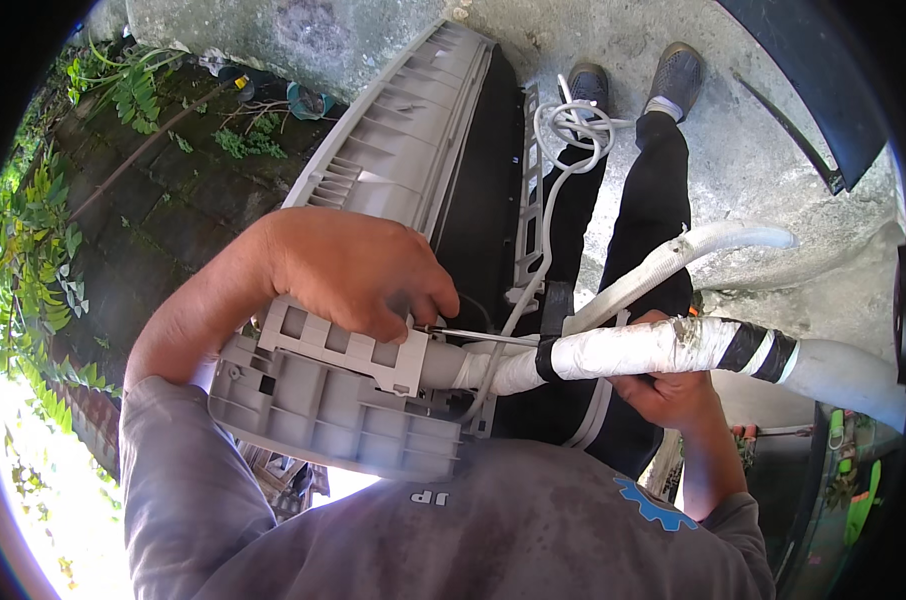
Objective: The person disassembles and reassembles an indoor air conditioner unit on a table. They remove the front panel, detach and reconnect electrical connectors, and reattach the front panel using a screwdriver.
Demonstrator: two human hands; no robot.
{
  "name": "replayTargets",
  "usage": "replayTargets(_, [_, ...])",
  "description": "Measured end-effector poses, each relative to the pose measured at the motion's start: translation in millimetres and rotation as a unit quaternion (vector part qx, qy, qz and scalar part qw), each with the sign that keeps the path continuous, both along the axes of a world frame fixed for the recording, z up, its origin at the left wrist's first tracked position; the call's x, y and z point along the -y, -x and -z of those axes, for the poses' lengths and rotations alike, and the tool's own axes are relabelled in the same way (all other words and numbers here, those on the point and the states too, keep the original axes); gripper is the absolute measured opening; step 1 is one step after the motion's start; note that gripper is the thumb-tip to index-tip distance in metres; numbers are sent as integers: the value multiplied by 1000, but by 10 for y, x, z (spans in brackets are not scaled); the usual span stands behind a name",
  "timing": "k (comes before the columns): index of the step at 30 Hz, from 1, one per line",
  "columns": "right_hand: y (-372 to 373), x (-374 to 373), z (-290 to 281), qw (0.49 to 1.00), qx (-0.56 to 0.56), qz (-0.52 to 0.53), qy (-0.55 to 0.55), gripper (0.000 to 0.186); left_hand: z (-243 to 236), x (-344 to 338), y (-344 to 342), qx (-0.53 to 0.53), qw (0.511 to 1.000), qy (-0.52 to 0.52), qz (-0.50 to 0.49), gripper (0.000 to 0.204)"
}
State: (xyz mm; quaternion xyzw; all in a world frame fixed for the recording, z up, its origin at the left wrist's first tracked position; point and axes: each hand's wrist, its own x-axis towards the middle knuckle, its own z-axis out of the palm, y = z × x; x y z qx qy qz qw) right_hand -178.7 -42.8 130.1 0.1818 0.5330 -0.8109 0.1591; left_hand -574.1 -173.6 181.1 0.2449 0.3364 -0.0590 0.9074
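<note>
An air conditioner's long plastic indoor-unit housing (403, 110) lies lengthwise in front of me, off-white with a dark side. My left hand (358, 270) rests over its near end, fingers curled in. At its fingertips a thin metal rod (483, 335) runs toward the pipe bundle; what exactly the fingers pinch is hidden. My right hand (668, 395) is closed around the white-wrapped pipe bundle (633, 350), which has black tape bands and runs off to the right. A slotted plastic bracket (348, 350) sits below my left hand, above a ribbed grey panel (333, 410).
A white cable (573, 130) coils beside the housing and trails toward its near end. A pale flexible hose (683, 255) sticks out above the bundle. My legs (653, 180) and shoes are on the concrete floor. Plants (48, 220) grow at left; a dark panel (813, 80) lies at far right.
</note>
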Motion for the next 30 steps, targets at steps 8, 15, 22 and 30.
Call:
replayTargets(8, [98,17,-25,991,-89,11,-103,29,24,-5,5,11,1000,5,5,50])
replayTargets(15, [96,62,-40,998,-28,14,-47,28,17,4,0,9,1000,0,8,46])
replayTargets(22, [275,4,-30,983,93,34,155,31,2,-3,-10,7,999,37,14,45])
replayTargets(30, [259,-24,-56,998,48,3,31,31,10,23,-43,27,999,22,23,42])
